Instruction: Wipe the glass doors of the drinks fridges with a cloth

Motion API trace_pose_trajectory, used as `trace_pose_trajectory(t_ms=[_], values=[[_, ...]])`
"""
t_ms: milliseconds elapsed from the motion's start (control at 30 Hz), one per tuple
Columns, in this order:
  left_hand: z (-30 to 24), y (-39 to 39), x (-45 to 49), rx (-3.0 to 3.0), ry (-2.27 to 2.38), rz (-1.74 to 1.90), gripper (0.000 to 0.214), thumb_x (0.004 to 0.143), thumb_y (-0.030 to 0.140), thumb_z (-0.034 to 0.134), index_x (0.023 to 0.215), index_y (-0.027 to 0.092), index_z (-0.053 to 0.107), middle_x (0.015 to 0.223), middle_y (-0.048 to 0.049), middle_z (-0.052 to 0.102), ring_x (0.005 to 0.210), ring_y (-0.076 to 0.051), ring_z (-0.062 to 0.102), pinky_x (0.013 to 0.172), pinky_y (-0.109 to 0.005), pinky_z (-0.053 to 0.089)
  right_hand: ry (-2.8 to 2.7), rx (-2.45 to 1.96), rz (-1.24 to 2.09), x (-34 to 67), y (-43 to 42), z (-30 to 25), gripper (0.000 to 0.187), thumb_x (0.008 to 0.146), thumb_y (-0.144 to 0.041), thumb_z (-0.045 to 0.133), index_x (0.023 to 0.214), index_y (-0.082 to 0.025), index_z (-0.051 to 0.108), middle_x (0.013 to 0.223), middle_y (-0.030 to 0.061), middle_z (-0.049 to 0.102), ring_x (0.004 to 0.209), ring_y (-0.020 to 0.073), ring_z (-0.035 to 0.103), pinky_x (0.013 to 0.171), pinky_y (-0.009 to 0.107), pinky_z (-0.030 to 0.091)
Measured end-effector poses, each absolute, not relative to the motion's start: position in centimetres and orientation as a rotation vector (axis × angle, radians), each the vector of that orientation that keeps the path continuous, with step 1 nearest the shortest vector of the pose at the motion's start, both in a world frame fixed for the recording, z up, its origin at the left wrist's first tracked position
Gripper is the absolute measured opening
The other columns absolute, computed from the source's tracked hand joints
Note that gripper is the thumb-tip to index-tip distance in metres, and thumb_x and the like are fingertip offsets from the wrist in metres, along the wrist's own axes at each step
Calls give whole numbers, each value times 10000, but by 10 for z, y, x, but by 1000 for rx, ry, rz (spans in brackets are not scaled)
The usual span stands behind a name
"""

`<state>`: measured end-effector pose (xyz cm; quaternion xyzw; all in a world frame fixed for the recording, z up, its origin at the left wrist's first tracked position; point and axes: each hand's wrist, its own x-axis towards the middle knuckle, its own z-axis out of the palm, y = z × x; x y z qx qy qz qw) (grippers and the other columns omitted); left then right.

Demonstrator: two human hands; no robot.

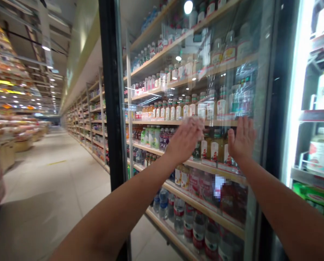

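Glass cooler door (194,90) with both hands near its right edge: right hand (242,141) flat, fingers spread; left hand (185,139) blurred, fingers unclear, holding nothing.

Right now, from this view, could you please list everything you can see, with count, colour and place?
door: one, clear glass with black frame, centre.
shelves: several, light wood, behind the glass and along the aisle.
bottles: many, mixed colours, in rows on the shelves.
tubs: a few, white, in the lit cooler at right.
packs: count unclear, green, bottom right.
floor: one, pale grey, left.
lamps: many, white, on the ceiling at left.
left hand: one, blurred, flat against the glass.
right hand: one, open, flat against the glass.
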<state>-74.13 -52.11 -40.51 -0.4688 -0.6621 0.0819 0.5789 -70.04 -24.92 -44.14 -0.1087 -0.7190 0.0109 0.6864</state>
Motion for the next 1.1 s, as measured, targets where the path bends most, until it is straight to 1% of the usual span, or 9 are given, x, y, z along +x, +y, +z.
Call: trace_pose_trajectory(t_ms=[67, 133, 333, 400, 533, 733, 800, 933, 1100], values=[[-415, -522, -742, -1452, -1418, 538, 565, 1015, 217, 461, 1564, 127, 363, 1663, -87, 270, 1564, -265, 128, 1310, -472, 95, -1605, -238, 17, -701, -248, -441, 658, 1062, -463, 263, 1634, -149, 174, 1663, 118, 209, 1559, 310, 152, 1232, 609, 246], [-412, -525, -743, -1519, -1378, 632, 525, 1034, 264, 449, 1547, 165, 397, 1656, -50, 298, 1559, -243, 163, 1310, -462, 111, -1601, -241, 14, -702, -247, -442, 662, 1063, -475, 256, 1631, -144, 185, 1661, 117, 213, 1556, 317, 164, 1227, 609, 254], [-391, -517, -741, -719, -1535, -54, 596, 1013, 182, 437, 1584, 68, 311, 1669, -145, 228, 1563, -336, 73, 1294, -534, 123, -1588, -240, 2, -704, -246, -442, 669, 1062, -491, 260, 1624, -132, 215, 1659, 114, 221, 1556, 318, 171, 1229, 599, 261], [-407, -509, -739, -865, -1514, 77, 575, 1006, 167, 438, 1564, 56, 353, 1657, -158, 256, 1558, -339, 117, 1293, -524, 135, -1578, -236, -4, -703, -246, -442, 668, 1063, -491, 265, 1621, -126, 225, 1657, 117, 228, 1555, 315, 175, 1233, 591, 260], [-422, -503, -737, -1407, -1396, 559, 523, 1021, 219, 451, 1539, 150, 426, 1651, -58, 305, 1553, -242, 194, 1304, -439, 154, -1576, -235, 2, -703, -247, -443, 663, 1062, -485, 273, 1621, -130, 228, 1654, 118, 236, 1550, 320, 191, 1227, 596, 267], [-387, -501, -739, -808, -1535, -32, 547, 1023, 162, 409, 1564, 91, 374, 1662, -118, 254, 1564, -307, 85, 1296, -514, 146, -1591, -240, 12, -703, -247, -442, 661, 1060, -473, 274, 1626, -138, 209, 1658, 117, 224, 1554, 316, 176, 1227, 602, 259], [-400, -498, -741, -895, -1512, 39, 552, 1016, 170, 427, 1557, 68, 375, 1659, -138, 256, 1561, -322, 90, 1298, -523, 127, -1592, -236, 17, -703, -247, -442, 660, 1058, -471, 280, 1628, -146, 207, 1657, 116, 227, 1555, 315, 172, 1227, 606, 256], [-422, -504, -743, -1381, -1386, 504, 517, 1024, 208, 442, 1537, 144, 420, 1654, -59, 298, 1558, -254, 154, 1312, -452, 105, -1574, -234, 11, -703, -246, -442, 658, 1057, -476, 283, 1620, -139, 235, 1654, 113, 238, 1551, 317, 192, 1231, 592, 257], [-399, -535, -745, -808, -1523, 44, 571, 1019, 171, 450, 1576, 113, 344, 1663, -117, 256, 1568, -298, 67, 1296, -529, 136, -1580, -243, 5, -702, -248, -442, 659, 1057, -473, 273, 1620, -135, 230, 1655, 108, 237, 1554, 313, 181, 1232, 590, 260]])
